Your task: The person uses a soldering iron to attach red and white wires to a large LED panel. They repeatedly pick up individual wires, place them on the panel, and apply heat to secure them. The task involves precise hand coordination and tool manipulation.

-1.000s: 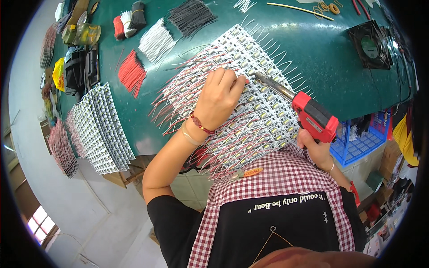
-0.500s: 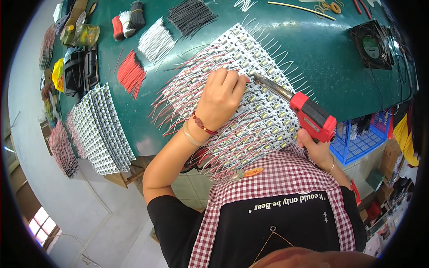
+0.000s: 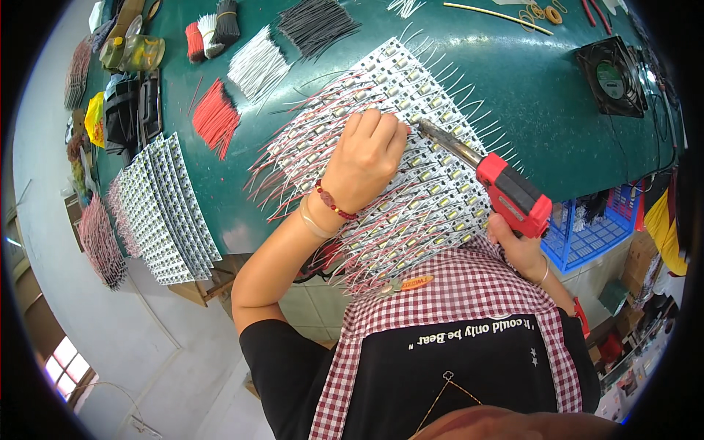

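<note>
A white sheet of small circuit boards (image 3: 433, 158), set with rows of pale yellowish components, lies at the table's near edge against my apron. Red wires (image 3: 282, 158) fringe its left side; pale and dark wires stick out along the right. Over the sheet's middle, my left hand (image 3: 367, 154) is closed in a pinch; what its fingertips hold is hidden. My right hand (image 3: 515, 238) grips a red and black soldering gun (image 3: 513, 192) by its handle. The gun's metal tip points left onto the boards, just right of my left fingertips.
On the green table (image 3: 528, 81) lie piles of red wires (image 3: 215, 117), white wires (image 3: 258, 67) and black wires (image 3: 317, 28). More board sheets (image 3: 165, 213) overlap at the left edge. A black fan (image 3: 610, 77) stands at right, above a blue crate (image 3: 590, 227).
Almost nothing differs. The view has shifted very slightly, and both hands and the soldering gun keep nearly the same place over the boards.
</note>
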